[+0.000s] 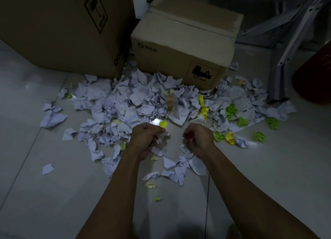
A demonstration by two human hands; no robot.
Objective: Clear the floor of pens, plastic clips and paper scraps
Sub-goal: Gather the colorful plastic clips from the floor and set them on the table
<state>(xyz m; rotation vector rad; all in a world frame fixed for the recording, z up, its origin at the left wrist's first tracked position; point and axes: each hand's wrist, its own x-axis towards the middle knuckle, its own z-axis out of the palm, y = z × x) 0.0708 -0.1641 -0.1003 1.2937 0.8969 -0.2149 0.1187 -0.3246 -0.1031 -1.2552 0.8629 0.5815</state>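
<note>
The person is in the middle of picking up. Both arms reach down over the floor (pixel 53 194) to the near edge of a big heap of paper scraps (pixel 136 102). The left hand (pixel 145 136) is curled into a fist around some white scraps, with a yellow bit (pixel 163 124) poking out by the knuckles. The right hand (pixel 197 137) is curled too, and it pinches something small and pink (pixel 189 139). I cannot tell if it is a clip or a pen cap.

The heap lies on the floor in front of two cardboard boxes, a big box (pixel 62 27) and a small box (pixel 182 48). Green bits (pixel 231 111) and yellow bits are mixed in on the right side. Loose scraps lie nearer to the person as well.

Most of the mess is not yet picked up. I think the full hands need emptying next, maybe into the red basket (pixel 317 77) at the right edge. Then it is back for more handfuls.
</note>
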